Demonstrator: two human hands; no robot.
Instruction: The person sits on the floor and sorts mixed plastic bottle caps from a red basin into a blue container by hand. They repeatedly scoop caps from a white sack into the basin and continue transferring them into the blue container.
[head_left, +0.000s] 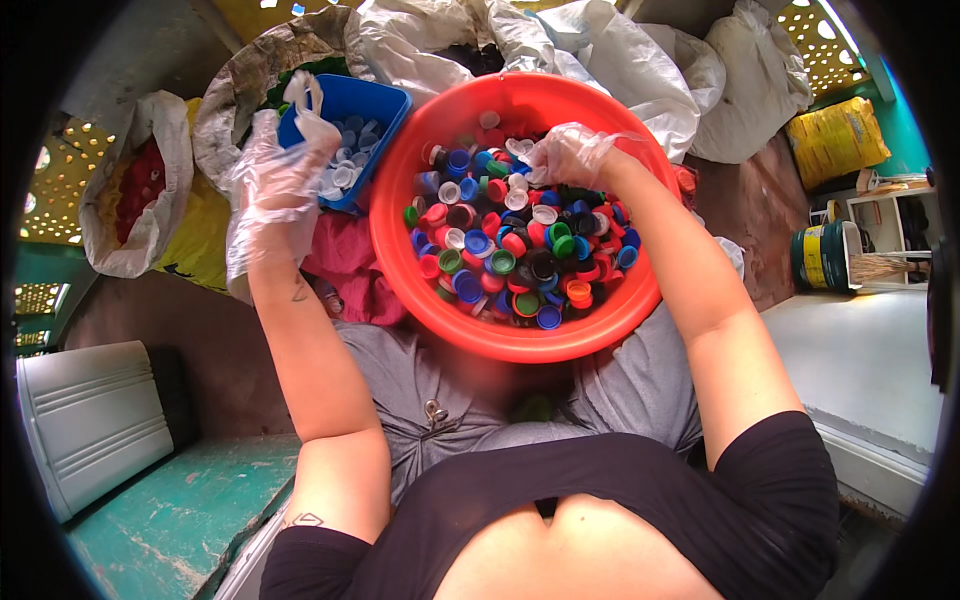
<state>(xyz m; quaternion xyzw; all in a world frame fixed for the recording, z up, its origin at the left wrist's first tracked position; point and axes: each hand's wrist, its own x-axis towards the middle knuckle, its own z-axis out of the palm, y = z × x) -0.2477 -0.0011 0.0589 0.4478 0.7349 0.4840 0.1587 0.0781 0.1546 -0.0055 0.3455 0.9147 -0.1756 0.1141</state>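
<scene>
A round red plastic tub rests at my lap, holding many loose bottle caps in red, blue, green, white, black and orange. My right hand, in a clear plastic glove, reaches into its far side. Its curled fingertips are among whitish caps; whether they grip one is unclear. Left of the tub stands a blue rectangular plastic bin with translucent white caps inside. My left hand, also gloved, is raised over the bin's left side. Its fingers are apart with no cap visible in them, and the loose glove partly hides them.
White woven sacks crowd behind the tub. At far left, an open sack contains red material. Pink cloth lies below the bin. To the right are a yellow sack, a dark green bucket and a straw broom.
</scene>
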